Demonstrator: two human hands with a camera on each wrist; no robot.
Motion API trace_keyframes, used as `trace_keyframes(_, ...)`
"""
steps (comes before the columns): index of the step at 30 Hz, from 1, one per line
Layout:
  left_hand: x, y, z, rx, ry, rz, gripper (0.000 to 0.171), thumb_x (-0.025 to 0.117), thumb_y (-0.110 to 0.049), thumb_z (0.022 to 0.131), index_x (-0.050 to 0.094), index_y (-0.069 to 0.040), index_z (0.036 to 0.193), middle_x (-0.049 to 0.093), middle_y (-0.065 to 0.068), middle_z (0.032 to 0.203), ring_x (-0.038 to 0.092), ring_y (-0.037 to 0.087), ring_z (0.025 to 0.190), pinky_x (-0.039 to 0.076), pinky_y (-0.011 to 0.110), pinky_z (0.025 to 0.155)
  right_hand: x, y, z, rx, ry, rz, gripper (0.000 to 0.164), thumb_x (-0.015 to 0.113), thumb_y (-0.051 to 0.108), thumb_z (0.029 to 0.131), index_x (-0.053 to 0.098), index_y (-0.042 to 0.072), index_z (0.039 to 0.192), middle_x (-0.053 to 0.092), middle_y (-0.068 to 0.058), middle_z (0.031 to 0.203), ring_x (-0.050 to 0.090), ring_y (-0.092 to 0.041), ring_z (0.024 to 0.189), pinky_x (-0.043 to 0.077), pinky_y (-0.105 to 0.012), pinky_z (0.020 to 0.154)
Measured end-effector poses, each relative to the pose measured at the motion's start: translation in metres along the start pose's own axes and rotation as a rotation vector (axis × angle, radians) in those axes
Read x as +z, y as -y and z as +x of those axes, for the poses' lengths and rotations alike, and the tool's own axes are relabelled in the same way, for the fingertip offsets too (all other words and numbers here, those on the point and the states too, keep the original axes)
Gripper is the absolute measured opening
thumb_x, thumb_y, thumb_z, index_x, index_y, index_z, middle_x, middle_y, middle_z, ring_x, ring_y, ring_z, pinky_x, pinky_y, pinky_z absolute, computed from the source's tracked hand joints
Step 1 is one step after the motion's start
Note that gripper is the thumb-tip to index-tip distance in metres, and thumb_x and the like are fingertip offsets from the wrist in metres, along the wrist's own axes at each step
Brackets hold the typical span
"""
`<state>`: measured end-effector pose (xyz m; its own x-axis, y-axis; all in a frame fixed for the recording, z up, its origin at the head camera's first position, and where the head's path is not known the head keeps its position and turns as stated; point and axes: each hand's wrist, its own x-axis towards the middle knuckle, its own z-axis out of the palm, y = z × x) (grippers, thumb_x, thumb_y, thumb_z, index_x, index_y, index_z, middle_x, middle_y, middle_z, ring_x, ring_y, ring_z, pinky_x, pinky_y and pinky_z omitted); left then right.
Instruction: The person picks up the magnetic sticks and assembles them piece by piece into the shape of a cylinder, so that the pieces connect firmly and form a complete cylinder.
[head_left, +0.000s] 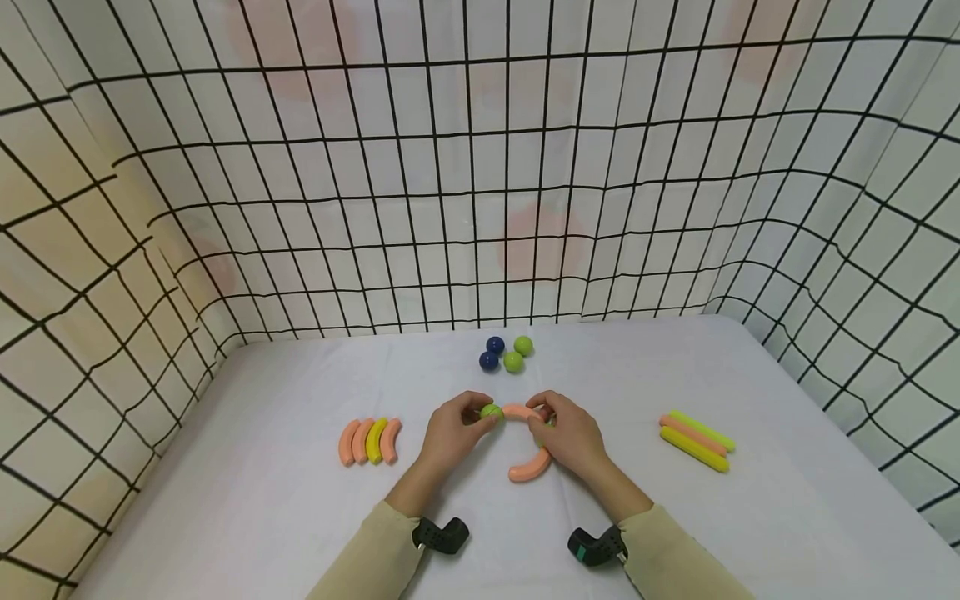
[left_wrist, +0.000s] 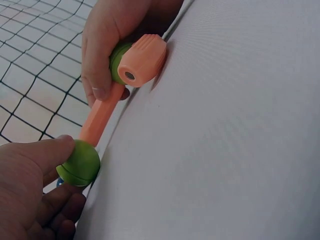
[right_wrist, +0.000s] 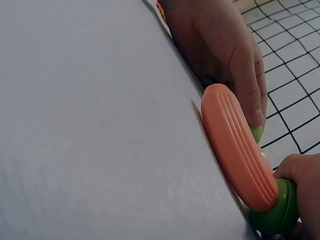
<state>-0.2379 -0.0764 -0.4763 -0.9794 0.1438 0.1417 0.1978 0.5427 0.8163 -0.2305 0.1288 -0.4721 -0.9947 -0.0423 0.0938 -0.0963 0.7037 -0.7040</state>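
My left hand [head_left: 454, 429] pinches a green ball [left_wrist: 80, 162] between thumb and fingers. An orange rod [left_wrist: 102, 117] runs from that ball toward my right hand [head_left: 567, 433], its end appearing to touch the ball. The right hand pinches a second green ball [right_wrist: 280, 210], its fingers also lying against the rod. From this second ball a curved, ribbed orange rod [right_wrist: 237, 150] bends back toward me. A metal disc shows in its free end [left_wrist: 131, 76]. Together the joined pieces form an open curve low over the white table [head_left: 480, 533]; fingers partly hide the second ball.
Left of the hands, several curved orange rods [head_left: 349, 442] and a yellow one [head_left: 377, 441] lie side by side. Two dark blue balls [head_left: 489, 361] and two green balls [head_left: 513, 362] sit behind. Straight rods [head_left: 693, 448] lie right. Black wire grid [head_left: 472, 200] surrounds the table.
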Motion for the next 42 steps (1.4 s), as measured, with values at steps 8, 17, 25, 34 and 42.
trace_keyframes(8, -0.002, -0.002, -0.001, 0.013, 0.014, -0.005, 0.030, 0.076, -0.025, 0.089, 0.069, -0.015, 0.116, 0.072, 0.004, 0.106, 0.064, 0.014, 0.092, 0.051, 0.027, 0.077, -0.001, 0.000, -0.001, -0.001, -0.007, 0.002, 0.020, 0.065, 0.025, 0.090, 0.068, 0.020, 0.109, 0.061, 0.003, 0.085, 0.050, -0.013, 0.070, 0.038, -0.027, 0.062)
trace_keyframes(17, -0.001, 0.001, 0.000, 0.023, 0.021, 0.009, 0.033, 0.078, -0.023, 0.087, 0.069, -0.014, 0.117, 0.072, 0.005, 0.109, 0.064, 0.016, 0.095, 0.052, 0.030, 0.080, -0.003, -0.001, -0.002, -0.036, -0.017, -0.001, 0.021, 0.065, 0.026, 0.093, 0.067, 0.018, 0.112, 0.064, 0.002, 0.088, 0.050, -0.012, 0.071, 0.040, -0.027, 0.063)
trace_keyframes(25, 0.000, 0.000, 0.000, 0.029, 0.003, 0.037, 0.035, 0.079, -0.021, 0.086, 0.068, -0.014, 0.118, 0.071, 0.005, 0.113, 0.063, 0.016, 0.096, 0.051, 0.032, 0.084, -0.011, -0.010, -0.001, -0.123, 0.068, 0.081, 0.029, 0.072, 0.027, 0.092, 0.064, 0.017, 0.118, 0.060, 0.000, 0.099, 0.055, -0.010, 0.084, 0.046, -0.024, 0.073)
trace_keyframes(34, 0.000, 0.000, -0.002, 0.021, -0.013, 0.026, 0.034, 0.079, -0.020, 0.086, 0.068, -0.013, 0.118, 0.070, 0.005, 0.113, 0.063, 0.017, 0.098, 0.051, 0.032, 0.084, -0.022, -0.029, 0.001, -0.293, 0.167, 0.111, 0.019, 0.080, 0.029, 0.085, 0.068, 0.025, 0.099, 0.058, 0.004, 0.104, 0.057, -0.011, 0.094, 0.048, -0.025, 0.082)
trace_keyframes(42, 0.000, 0.001, -0.001, 0.038, -0.028, 0.017, 0.039, 0.080, -0.018, 0.084, 0.066, -0.012, 0.120, 0.070, 0.005, 0.116, 0.061, 0.016, 0.095, 0.049, 0.028, 0.081, -0.019, -0.031, 0.002, -0.274, 0.127, 0.118, 0.018, 0.081, 0.030, 0.083, 0.069, 0.026, 0.095, 0.058, 0.004, 0.103, 0.057, -0.011, 0.097, 0.048, -0.029, 0.086)
